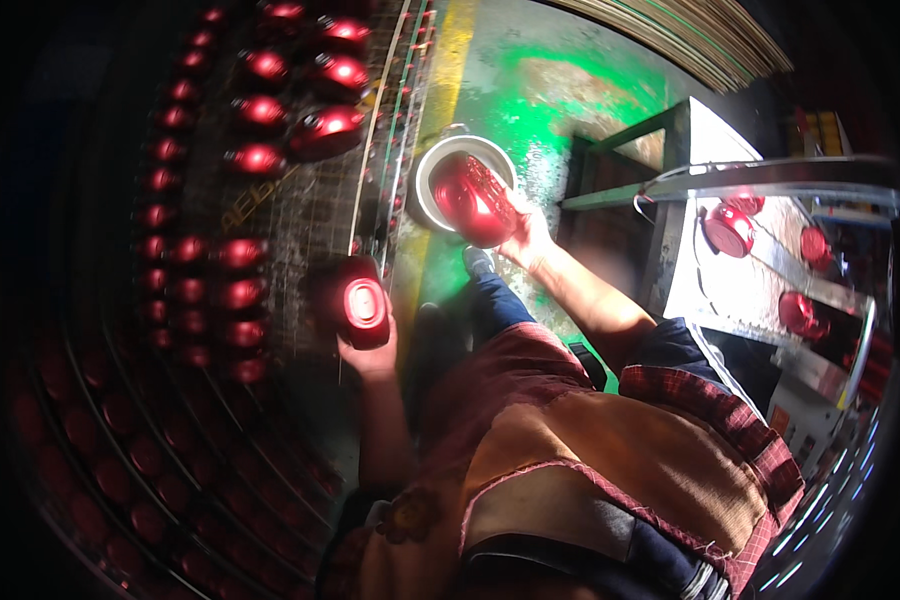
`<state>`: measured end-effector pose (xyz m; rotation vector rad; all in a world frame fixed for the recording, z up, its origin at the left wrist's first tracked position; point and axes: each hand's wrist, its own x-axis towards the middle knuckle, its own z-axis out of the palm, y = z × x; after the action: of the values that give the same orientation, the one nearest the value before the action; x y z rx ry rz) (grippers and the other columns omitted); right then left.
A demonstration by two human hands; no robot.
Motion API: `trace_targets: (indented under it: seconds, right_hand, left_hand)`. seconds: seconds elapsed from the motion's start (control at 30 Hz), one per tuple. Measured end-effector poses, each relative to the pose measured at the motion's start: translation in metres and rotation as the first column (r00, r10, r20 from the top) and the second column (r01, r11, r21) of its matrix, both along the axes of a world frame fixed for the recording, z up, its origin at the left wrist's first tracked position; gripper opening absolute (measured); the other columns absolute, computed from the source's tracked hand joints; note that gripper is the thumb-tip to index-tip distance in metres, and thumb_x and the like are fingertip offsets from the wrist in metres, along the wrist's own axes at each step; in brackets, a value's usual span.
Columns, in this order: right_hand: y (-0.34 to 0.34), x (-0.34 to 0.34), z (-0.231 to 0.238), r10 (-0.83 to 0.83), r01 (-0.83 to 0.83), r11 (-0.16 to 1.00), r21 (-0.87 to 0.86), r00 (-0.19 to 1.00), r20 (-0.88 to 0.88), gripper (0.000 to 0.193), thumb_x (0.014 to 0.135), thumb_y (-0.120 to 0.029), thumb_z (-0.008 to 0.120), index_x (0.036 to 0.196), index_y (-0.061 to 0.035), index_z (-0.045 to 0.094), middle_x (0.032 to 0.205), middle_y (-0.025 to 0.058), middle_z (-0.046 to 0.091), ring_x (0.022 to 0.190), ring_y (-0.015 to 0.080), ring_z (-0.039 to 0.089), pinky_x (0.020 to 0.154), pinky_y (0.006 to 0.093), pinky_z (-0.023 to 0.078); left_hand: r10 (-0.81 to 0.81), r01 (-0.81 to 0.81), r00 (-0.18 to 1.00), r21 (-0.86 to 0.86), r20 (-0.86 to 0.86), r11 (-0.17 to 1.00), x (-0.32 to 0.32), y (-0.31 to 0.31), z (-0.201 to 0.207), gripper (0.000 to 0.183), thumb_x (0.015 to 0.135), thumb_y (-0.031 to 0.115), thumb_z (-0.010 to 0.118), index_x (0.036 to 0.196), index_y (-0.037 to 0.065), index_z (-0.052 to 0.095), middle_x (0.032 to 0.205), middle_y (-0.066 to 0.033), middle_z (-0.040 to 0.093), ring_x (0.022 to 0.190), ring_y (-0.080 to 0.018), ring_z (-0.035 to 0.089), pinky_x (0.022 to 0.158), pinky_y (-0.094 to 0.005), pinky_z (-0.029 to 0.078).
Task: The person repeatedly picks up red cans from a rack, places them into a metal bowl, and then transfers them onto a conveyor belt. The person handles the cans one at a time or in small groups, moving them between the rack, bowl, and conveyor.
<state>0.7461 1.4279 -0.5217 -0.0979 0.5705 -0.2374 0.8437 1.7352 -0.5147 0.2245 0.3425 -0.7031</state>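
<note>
My right hand (532,238) grips the side of a glossy red jar-shaped piece (462,196), tilted, with a ribbed or patterned far side. From this view the piece overlaps a round white bucket (432,212); whether it touches the bucket I cannot tell. Lower to the left, beside the rack, my left hand (372,356) is closed around a second dark red piece (342,322). A bright oval ring shows on the face of that one. Parts of the fingers of both hands are hidden behind the pieces.
Rows of shiny red pieces (260,110) fill a rack at the left. On the right, a white-topped table (705,262) with a metal frame carries several more. A stack of thin boards (685,40) lies at the far edge. A yellow line (452,55) crosses the green-lit floor.
</note>
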Motion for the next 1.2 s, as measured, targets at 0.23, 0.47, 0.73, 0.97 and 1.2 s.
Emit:
trace_targets:
  seconds: [0.23, 0.47, 0.73, 0.97, 1.2]
  right_hand:
    - [-0.023, 0.005, 0.022, -0.13, 0.142, 0.987, -0.07, 0.98, 0.152, 0.053, 0.091, -0.033, 0.064, 0.134, -0.0049, 0.05, 0.127, 0.017, 0.058, 0.113, 0.0317, 0.06, 0.095, 0.0453, 0.054]
    - [-0.039, 0.001, 0.067, -0.301, 0.29, 0.954, 0.082, 0.921, 0.246, 0.038, 0.1, -0.012, 0.051, 0.137, -0.0055, 0.046, 0.133, 0.0133, 0.054, 0.119, 0.0241, 0.057, 0.104, 0.041, 0.05]
    - [-0.023, -0.004, 0.084, -0.458, 0.356, 0.86, 0.365, 0.854, 0.248, 0.042, 0.104, -0.024, 0.031, 0.134, -0.0011, 0.05, 0.136, 0.0213, 0.052, 0.125, 0.0362, 0.051, 0.109, 0.0526, 0.04]
    - [0.0, -0.018, 0.11, -0.517, 0.417, 0.831, 0.369, 0.823, 0.235, 0.044, 0.102, -0.028, 0.04, 0.136, -0.0023, 0.05, 0.136, 0.0217, 0.054, 0.124, 0.0375, 0.052, 0.106, 0.054, 0.042]
    - [0.005, -0.069, 0.122, -0.572, 0.565, 0.82, 0.094, 0.801, 0.177, 0.043, 0.097, -0.042, 0.056, 0.129, -0.013, 0.058, 0.129, 0.0096, 0.063, 0.114, 0.0296, 0.061, 0.102, 0.0497, 0.046]
  left_hand:
    - [-0.302, 0.156, 0.929, -0.513, -0.215, 0.844, 0.014, -0.135, -0.001, 0.066, 0.087, 0.036, 0.064, 0.145, 0.014, 0.043, 0.153, -0.0107, 0.036, 0.114, -0.0301, 0.055, 0.076, -0.041, 0.056]
    - [-0.428, 0.298, 0.891, -0.521, -0.149, 0.8, 0.025, -0.191, 0.017, 0.064, 0.086, 0.038, 0.064, 0.143, 0.017, 0.046, 0.147, -0.0118, 0.043, 0.114, -0.0317, 0.056, 0.071, -0.038, 0.058]
    - [-0.557, 0.43, 0.83, -0.618, -0.015, 0.658, 0.063, -0.205, 0.017, 0.067, 0.083, 0.044, 0.072, 0.14, 0.019, 0.05, 0.142, -0.0099, 0.049, 0.116, -0.0352, 0.057, 0.074, -0.0386, 0.059]
    - [-0.675, 0.474, 0.737, -0.7, -0.015, 0.533, 0.085, -0.202, 0.019, 0.078, 0.082, 0.038, 0.075, 0.146, 0.012, 0.04, 0.15, -0.0172, 0.036, 0.121, -0.0322, 0.051, 0.082, -0.0397, 0.057]
    - [-0.691, 0.523, 0.722, -0.638, -0.021, 0.565, 0.1, -0.204, -0.004, 0.081, 0.083, 0.031, 0.07, 0.152, 0.014, 0.029, 0.154, -0.0136, 0.033, 0.121, -0.0353, 0.051, 0.078, -0.0446, 0.056]
